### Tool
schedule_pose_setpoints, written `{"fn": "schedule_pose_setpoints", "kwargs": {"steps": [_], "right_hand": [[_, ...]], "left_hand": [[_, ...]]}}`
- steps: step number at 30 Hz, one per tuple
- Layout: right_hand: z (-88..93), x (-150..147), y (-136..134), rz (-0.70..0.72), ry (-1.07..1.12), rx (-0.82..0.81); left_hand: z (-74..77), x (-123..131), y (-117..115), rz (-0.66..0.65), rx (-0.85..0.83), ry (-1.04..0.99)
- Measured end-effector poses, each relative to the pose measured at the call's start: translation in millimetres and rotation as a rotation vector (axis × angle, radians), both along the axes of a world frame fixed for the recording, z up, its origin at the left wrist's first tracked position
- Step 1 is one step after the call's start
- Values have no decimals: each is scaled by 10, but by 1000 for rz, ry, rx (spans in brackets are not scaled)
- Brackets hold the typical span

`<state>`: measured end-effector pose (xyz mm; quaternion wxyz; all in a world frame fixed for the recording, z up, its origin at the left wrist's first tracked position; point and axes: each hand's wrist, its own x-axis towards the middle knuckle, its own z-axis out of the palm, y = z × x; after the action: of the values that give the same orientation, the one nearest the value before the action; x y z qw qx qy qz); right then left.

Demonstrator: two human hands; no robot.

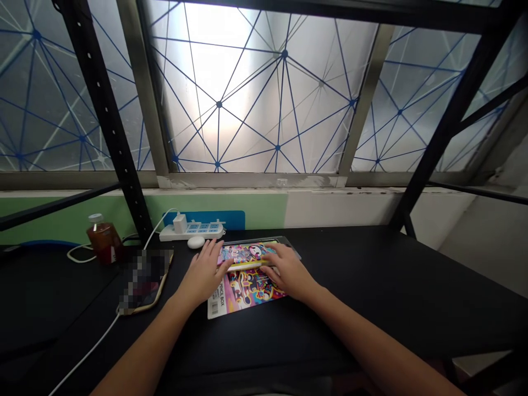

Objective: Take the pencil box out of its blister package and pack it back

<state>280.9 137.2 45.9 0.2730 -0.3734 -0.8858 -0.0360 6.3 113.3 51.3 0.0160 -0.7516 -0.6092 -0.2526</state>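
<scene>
A colourful pencil box point(246, 256) lies on a black desk point(371, 297), on top of a printed card or sleeve point(243, 294) marked "PENCIL BOX". My left hand point(205, 273) rests on the box's left end with fingers curled over its edge. On the right end lies my right hand point(289, 270), fingers spread along the box's front edge. Both hands touch the box.
A phone point(144, 281) on a white cable lies left of my left hand. Behind the box sit a white power strip point(192, 230) with a plug and a small white oval object point(196, 242). A bottle of brown drink point(103, 239) stands far left. Black shelf posts point(107, 121) frame the window.
</scene>
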Motion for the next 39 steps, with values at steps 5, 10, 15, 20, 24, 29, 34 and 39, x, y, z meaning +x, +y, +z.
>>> {"fn": "schedule_pose_setpoints", "kwargs": {"steps": [5, 10, 15, 20, 24, 29, 34, 39], "right_hand": [[5, -245, -308, 293, -123, -142], [13, -261, -424, 328, -164, -265], [42, -182, -363, 221, -115, -329], [27, -213, -273, 113, -70, -357], [35, -244, -272, 80, -82, -354], [58, -265, -282, 20, -76, -329], [93, -209, -316, -37, -52, -367], [312, 216, -12, -128, -56, -487]], "left_hand": [[124, 359, 175, -130, 20, 80], [103, 585, 492, -176, -44, 148], [-4, 500, 571, -206, -52, 191], [-43, 375, 545, -177, -55, 194], [-42, 381, 548, -152, -57, 191], [-5, 390, 535, -140, -76, 202], [67, 388, 484, -113, -114, 209], [140, 445, 398, -158, -167, 191]]}}
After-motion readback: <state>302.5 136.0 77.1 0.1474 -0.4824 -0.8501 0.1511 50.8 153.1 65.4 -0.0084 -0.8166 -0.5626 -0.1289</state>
